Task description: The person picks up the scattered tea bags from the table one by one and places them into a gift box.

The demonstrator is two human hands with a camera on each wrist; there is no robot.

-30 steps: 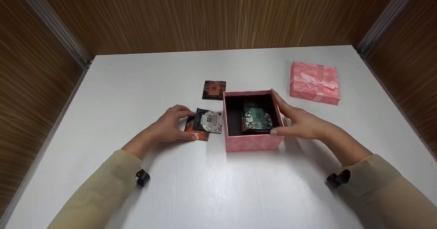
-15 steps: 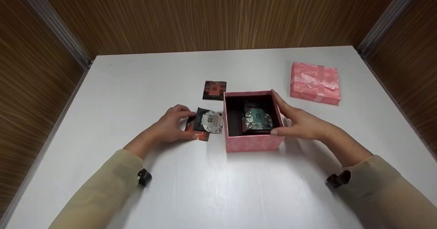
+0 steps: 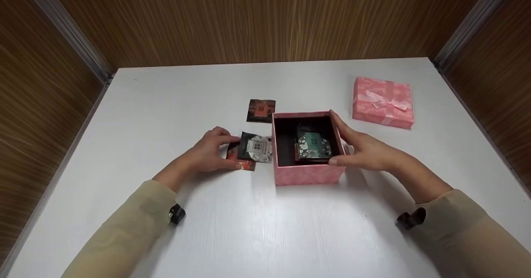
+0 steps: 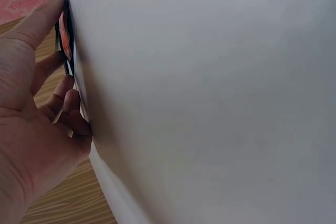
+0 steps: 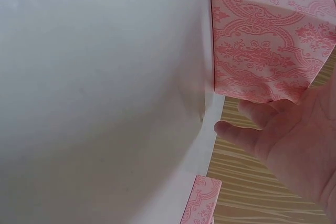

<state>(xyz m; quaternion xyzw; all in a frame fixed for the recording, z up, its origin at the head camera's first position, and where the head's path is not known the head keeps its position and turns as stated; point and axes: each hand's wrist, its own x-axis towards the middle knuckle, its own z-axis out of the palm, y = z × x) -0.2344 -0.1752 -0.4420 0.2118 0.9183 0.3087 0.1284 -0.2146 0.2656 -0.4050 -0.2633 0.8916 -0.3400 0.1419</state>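
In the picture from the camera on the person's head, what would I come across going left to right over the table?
Left hand → black-and-white sachet → open pink box → pink lid with a bow.

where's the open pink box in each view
Head: box just right of centre.
Left wrist: only a patch of it, top left corner, above the left hand.
Right wrist: top right, above the right hand.
Shared landmark: the white table, in all three views.
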